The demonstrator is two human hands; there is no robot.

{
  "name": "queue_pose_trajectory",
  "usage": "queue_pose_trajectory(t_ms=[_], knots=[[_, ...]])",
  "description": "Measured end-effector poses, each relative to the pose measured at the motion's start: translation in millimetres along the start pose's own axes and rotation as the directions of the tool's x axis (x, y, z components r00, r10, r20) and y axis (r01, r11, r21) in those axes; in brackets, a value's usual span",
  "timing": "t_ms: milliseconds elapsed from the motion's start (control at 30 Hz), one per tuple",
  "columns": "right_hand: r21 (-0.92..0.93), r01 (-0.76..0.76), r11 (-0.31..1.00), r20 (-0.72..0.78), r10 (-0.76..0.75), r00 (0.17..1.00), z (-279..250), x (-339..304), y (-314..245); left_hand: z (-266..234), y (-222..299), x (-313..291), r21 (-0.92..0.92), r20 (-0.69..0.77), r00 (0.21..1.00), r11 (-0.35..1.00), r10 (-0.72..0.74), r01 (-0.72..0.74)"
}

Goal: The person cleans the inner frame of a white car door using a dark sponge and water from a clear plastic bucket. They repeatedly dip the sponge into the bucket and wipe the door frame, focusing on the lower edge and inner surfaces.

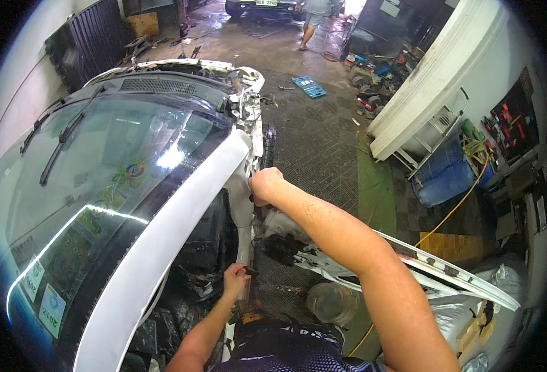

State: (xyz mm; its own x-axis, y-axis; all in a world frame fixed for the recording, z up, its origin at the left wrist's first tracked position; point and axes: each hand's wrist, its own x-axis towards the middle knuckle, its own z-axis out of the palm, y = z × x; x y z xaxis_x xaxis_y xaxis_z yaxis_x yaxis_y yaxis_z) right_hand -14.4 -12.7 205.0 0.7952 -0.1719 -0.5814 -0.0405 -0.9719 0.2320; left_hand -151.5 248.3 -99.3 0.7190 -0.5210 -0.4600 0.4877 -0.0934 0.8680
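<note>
I have the left hand low in the doorway of the white car body, its fingers closed on a small dark piece that pokes out beyond the fingertips. The piece is at the outer edge of the door opening, below the right hand and just beside the sill. The right hand is up against the front door pillar, bunched like a fist; its fingertips are turned away from me, so I cannot tell whether they grip anything or merely press there.

From here I judge the small piece to be light and thin, though I cannot make out its material or whether it bends. I would keep it between thumb and fingertips near its inner end, leaving the outer end free, and squeeze only gently in case it is brittle.

The pillar is another matter: I expect stiff, fixed sheet metal that will bear a firm push without giving. Its pale surface looks smooth, so a flat palm might slide; hooking the fingers around the edge of the opening should hold better. Bare metal edges may be sharp, and I would favour rounded folds. The windscreen beside it looks fragile, so I would put no load there.
</note>
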Motion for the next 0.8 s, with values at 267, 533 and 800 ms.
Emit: queue_pose_trajectory(t_ms=[267, 533, 800], knots=[[0.027, 0.021, 0.999, -0.033, -0.02, 0.999, 15, 15, -3, -32, 18, 9, -0.013, -0.107, 0.992, 0.997, 0.069, -0.071], [-0.017, 0.157, 0.987, -0.128, -0.158, 0.979, 7, 11, -7, -19, 45, -21, -0.16, -0.074, 0.993, 0.984, -0.097, 0.084], [0.295, 0.452, 0.842, -0.702, -0.13, 0.7, 84, -56, -57, 15, 51, -62, -0.317, 0.088, 0.984, 0.933, -0.152, 0.172]])
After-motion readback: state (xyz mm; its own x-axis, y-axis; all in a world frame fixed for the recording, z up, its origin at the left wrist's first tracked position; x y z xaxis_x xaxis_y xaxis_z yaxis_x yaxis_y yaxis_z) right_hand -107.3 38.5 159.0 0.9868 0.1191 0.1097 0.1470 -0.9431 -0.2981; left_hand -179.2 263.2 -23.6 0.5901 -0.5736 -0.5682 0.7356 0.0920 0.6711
